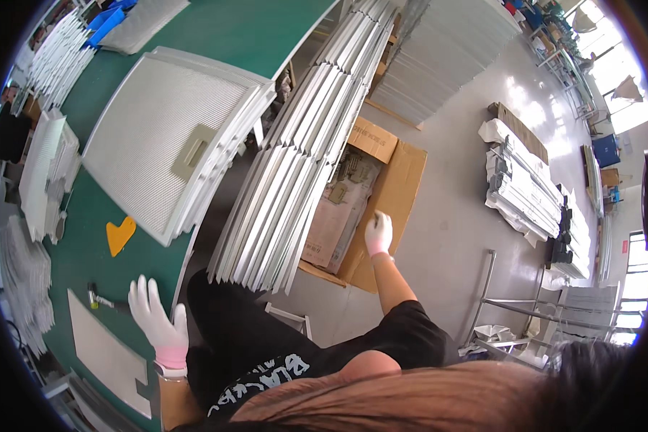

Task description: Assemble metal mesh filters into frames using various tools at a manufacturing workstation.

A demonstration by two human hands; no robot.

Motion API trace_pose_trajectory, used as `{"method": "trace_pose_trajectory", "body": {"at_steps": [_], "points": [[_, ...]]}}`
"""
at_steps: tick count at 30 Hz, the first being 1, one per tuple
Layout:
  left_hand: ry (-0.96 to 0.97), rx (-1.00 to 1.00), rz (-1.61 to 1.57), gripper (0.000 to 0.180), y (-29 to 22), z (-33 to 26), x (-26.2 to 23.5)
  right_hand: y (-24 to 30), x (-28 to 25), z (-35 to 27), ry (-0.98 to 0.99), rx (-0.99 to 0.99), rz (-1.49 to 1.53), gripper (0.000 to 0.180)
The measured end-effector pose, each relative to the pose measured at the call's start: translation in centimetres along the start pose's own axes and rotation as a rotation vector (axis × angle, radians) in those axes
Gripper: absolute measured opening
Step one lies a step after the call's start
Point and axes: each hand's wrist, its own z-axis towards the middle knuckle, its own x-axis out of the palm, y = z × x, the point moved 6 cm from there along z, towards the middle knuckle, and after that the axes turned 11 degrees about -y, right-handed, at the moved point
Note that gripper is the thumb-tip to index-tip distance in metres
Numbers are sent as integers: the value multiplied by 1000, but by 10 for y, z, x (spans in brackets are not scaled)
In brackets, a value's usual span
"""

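My left hand [155, 322], in a white glove with a pink cuff, is open over the near edge of the green table, fingers stretched out and holding nothing. Beside it lies a flat pale panel [106, 353] with a notch. My right hand [379, 233], gloved too, is closed above the flap of an open cardboard box [403, 180]; whatever its fingers hold, if anything, is hidden. Inside the box are small khaki plates [338, 193] and a sheet of cardboard. A similar khaki plate [193, 151] rests on a stack of metal mesh panels [165, 115] on the table.
Between table and box stands a long row of folded metal sheets [281, 165]. A yellow scraper [120, 235] and a small hammer [97, 297] lie on the green table [266, 32]. Right, a wrapped stack of metal parts [522, 191] and a metal-tube frame [486, 299] stand on the floor.
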Motion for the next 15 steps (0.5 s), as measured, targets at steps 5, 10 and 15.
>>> {"method": "trace_pose_trajectory", "body": {"at_steps": [5,10,15], "points": [[-69,-33,39,69,0,1,16,-23,123,70,200,517,161,88],[-101,4,58,68,6,-5,23,-45,186,94,317,707,-241,115],[-67,-18,91,69,5,-7,25,-44,204,107,215,708,-309,116]]}}
